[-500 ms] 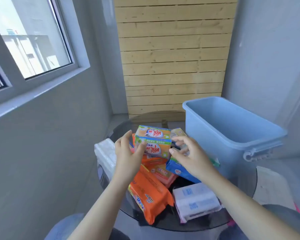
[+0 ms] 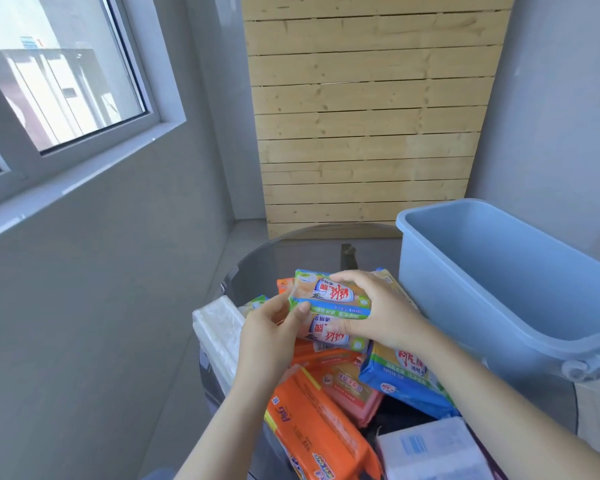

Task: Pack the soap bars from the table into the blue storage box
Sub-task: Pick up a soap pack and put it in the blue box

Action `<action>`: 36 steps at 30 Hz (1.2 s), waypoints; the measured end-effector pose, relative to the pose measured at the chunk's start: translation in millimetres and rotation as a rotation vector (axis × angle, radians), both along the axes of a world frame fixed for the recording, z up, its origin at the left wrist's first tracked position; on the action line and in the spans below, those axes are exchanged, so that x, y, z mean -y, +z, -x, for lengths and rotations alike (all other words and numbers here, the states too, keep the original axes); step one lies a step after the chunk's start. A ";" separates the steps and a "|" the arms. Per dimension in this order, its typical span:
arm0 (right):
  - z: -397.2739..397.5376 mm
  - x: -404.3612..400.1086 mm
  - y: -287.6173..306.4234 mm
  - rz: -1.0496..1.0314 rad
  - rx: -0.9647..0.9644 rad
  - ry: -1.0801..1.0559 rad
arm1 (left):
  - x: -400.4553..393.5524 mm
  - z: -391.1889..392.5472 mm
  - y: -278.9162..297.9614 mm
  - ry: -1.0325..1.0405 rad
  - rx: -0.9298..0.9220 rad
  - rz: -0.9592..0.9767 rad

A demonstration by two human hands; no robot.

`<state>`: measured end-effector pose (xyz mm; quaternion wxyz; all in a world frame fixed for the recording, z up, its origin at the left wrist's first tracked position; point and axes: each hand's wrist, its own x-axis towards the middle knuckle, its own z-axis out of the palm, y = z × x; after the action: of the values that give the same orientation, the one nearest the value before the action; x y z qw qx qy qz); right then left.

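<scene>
A green-and-orange soap pack point(image 2: 329, 294) is held just above the pile on the round glass table point(image 2: 257, 271). My left hand point(image 2: 271, 337) grips its left end with the thumb on the front edge. My right hand point(image 2: 378, 306) is closed over its right end from above. A second matching soap pack point(image 2: 329, 336) lies directly beneath. Around them lie an orange pack point(image 2: 312, 434), a pink-orange pack point(image 2: 350, 389), a blue-edged pack point(image 2: 406, 379) and white packs point(image 2: 219, 330) point(image 2: 430, 448). The blue storage box point(image 2: 492, 278) stands to the right, nothing visible inside.
A grey wall with a window sill point(image 2: 66, 188) runs along the left. A wooden slat panel point(image 2: 364, 116) stands behind the table. The box's clip handle point(image 2: 582, 367) sticks out at its near right corner.
My right hand has closed over the right end of the top soap pack, and my left hand has slid in under its left end. The camera view has shifted closer.
</scene>
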<state>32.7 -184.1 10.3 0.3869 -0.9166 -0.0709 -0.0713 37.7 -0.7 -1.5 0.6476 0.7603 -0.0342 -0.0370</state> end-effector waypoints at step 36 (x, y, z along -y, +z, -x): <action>6.2 202.0 94.3 -0.695 -0.596 -0.436 | 187.3 -43.9 60.2 -0.215 -0.129 -0.070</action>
<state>26.5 -386.1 104.6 0.6485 -0.7079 0.2633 0.0948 81.6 -188.0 58.8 0.6140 0.7703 -0.0724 -0.1561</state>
